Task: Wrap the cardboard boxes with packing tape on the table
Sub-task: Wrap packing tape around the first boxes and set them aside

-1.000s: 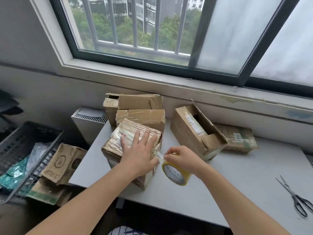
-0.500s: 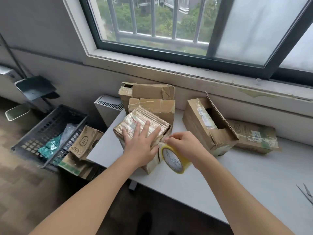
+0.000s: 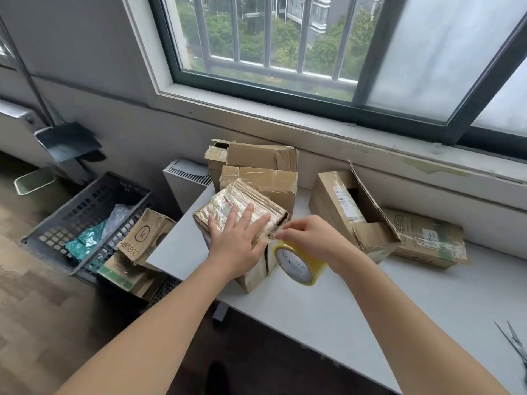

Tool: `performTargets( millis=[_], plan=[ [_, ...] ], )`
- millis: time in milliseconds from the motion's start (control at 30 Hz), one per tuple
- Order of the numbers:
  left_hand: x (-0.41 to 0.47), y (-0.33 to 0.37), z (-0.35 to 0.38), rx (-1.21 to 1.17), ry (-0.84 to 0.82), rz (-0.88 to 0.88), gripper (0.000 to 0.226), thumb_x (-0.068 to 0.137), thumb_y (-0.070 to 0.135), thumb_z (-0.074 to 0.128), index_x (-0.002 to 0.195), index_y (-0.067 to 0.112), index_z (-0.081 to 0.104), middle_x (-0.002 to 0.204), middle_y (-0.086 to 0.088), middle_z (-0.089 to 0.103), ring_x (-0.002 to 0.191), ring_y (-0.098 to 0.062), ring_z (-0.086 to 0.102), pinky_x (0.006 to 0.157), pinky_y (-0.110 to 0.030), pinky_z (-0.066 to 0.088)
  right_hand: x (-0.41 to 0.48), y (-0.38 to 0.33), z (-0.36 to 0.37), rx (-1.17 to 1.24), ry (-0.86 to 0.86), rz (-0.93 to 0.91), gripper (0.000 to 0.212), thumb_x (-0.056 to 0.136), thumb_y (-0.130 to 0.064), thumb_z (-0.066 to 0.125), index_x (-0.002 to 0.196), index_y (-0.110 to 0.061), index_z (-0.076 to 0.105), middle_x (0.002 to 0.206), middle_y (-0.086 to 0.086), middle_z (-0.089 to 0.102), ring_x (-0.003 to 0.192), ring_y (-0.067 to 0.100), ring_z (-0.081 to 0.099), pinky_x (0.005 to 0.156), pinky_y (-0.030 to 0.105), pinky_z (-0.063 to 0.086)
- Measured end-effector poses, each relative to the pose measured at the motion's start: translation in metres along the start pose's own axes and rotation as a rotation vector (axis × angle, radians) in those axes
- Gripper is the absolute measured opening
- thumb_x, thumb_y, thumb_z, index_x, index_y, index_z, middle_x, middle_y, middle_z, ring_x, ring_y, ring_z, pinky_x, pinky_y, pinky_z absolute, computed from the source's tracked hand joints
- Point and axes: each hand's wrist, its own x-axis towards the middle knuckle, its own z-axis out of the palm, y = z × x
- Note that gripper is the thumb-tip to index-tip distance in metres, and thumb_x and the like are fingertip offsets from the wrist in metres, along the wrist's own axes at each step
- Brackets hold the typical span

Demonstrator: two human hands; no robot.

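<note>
While the flat left hand [image 3: 236,246] pins a part-taped box [image 3: 228,203] at the table's [image 3: 328,309] left edge, the right hand [image 3: 310,238] grips tape [image 3: 296,265]; an open box [image 3: 342,212] waits.

Scissors [image 3: 519,349] lie at the right near edge of the tabletop [image 3: 342,309], partly cut off by the frame; a white radiator [image 3: 185,185] stands just beyond its far left corner; on the wooden floor [image 3: 34,295] to the left, a black slotted crate [image 3: 71,220] holds a teal bag [image 3: 85,243]; a dark dustpan [image 3: 68,141] stands by the wall [image 3: 85,52].
</note>
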Motion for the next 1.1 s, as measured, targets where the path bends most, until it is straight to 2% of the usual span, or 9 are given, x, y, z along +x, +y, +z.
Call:
performTargets(
  millis=[100, 233, 400, 567, 733, 833, 900, 967, 1100],
  plan=[
    [-0.001, 0.0, 0.002, 0.027, -0.002, 0.006, 0.059, 0.104, 0.054, 0.031, 0.158, 0.054, 0.005, 0.173, 0.008, -0.007, 0.158, -0.026, -0.01, 0.116, -0.073, -0.009, -0.009, 0.023, 0.009, 0.214, -0.027, 0.083, 0.013, 0.094, -0.025, 0.067, 0.09, -0.023, 0.079, 0.086, -0.004, 0.07, 0.083, 0.014, 0.062, 0.067, 0.027, 0.053],
    [-0.002, 0.0, 0.0, 0.04, -0.014, 0.007, 0.065, 0.102, 0.048, 0.037, 0.158, 0.054, 0.004, 0.173, 0.007, -0.009, 0.158, -0.027, -0.011, 0.117, -0.072, -0.009, -0.008, 0.038, 0.018, 0.176, -0.039, 0.086, 0.013, 0.095, -0.03, 0.064, 0.088, -0.029, 0.075, 0.095, -0.003, 0.072, 0.089, 0.015, 0.063, 0.08, 0.031, 0.047],
    [0.0, 0.001, -0.001, 0.042, -0.023, -0.001, 0.064, 0.103, 0.052, 0.035, 0.158, 0.054, 0.002, 0.172, 0.008, -0.012, 0.158, -0.026, -0.013, 0.117, -0.072, -0.009, 0.001, 0.04, 0.019, 0.301, -0.085, 0.01, 0.012, 0.097, -0.021, 0.061, 0.096, -0.022, 0.073, 0.129, -0.026, 0.063, 0.115, 0.014, 0.064, 0.103, 0.04, 0.05],
    [-0.001, 0.0, -0.002, 0.021, -0.029, -0.009, 0.067, 0.101, 0.052, 0.04, 0.158, 0.054, 0.005, 0.172, 0.01, -0.01, 0.158, -0.025, -0.012, 0.117, -0.072, -0.009, 0.004, 0.042, 0.02, 0.407, -0.152, -0.01, 0.014, 0.099, -0.013, 0.059, 0.089, -0.02, 0.068, 0.126, -0.017, 0.065, 0.107, 0.014, 0.064, 0.083, 0.031, 0.047],
    [-0.003, 0.002, -0.001, -0.021, 0.008, -0.024, 0.067, 0.099, 0.052, 0.044, 0.157, 0.055, 0.012, 0.172, 0.012, -0.003, 0.159, -0.024, -0.007, 0.116, -0.072, -0.009, 0.001, 0.043, 0.025, 0.4, -0.19, -0.062, 0.015, 0.098, -0.009, 0.058, 0.091, -0.018, 0.068, 0.145, -0.009, 0.054, 0.135, 0.0, 0.048, 0.102, 0.03, 0.046],
    [-0.004, 0.006, -0.002, -0.059, 0.031, -0.049, 0.067, 0.097, 0.044, 0.048, 0.157, 0.055, 0.018, 0.172, 0.013, 0.001, 0.159, -0.023, -0.005, 0.116, -0.072, -0.01, 0.001, 0.042, 0.029, 0.402, -0.166, -0.08, 0.022, 0.098, -0.008, 0.059, 0.085, -0.022, 0.069, 0.141, -0.009, 0.058, 0.133, -0.003, 0.049, 0.099, 0.028, 0.046],
    [-0.004, 0.007, -0.002, -0.075, 0.04, -0.058, 0.068, 0.097, 0.039, 0.048, 0.157, 0.055, 0.019, 0.172, 0.013, 0.002, 0.159, -0.023, -0.005, 0.116, -0.072, -0.011, 0.0, 0.045, 0.031, 0.419, -0.121, -0.083, 0.027, 0.097, -0.008, 0.058, 0.08, -0.025, 0.069, 0.13, -0.007, 0.066, 0.12, 0.002, 0.059, 0.091, 0.028, 0.048],
    [-0.004, 0.006, 0.001, -0.059, 0.048, -0.049, 0.067, 0.099, 0.039, 0.046, 0.157, 0.056, 0.017, 0.173, 0.011, 0.002, 0.159, -0.025, -0.005, 0.115, -0.074, -0.009, 0.0, 0.05, 0.032, 0.436, -0.091, -0.085, 0.023, 0.098, -0.006, 0.058, 0.083, -0.02, 0.069, 0.124, -0.006, 0.069, 0.111, 0.003, 0.063, 0.087, 0.028, 0.05],
    [-0.004, 0.005, 0.004, -0.017, 0.063, -0.011, 0.055, 0.106, 0.051, 0.036, 0.155, 0.06, 0.014, 0.173, 0.005, 0.003, 0.159, -0.031, -0.004, 0.112, -0.077, -0.007, 0.002, 0.059, 0.033, 0.502, -0.11, -0.107, 0.017, 0.097, -0.001, 0.056, 0.088, -0.01, 0.067, 0.139, -0.006, 0.063, 0.131, 0.005, 0.057, 0.104, 0.037, 0.05]
  ],
)
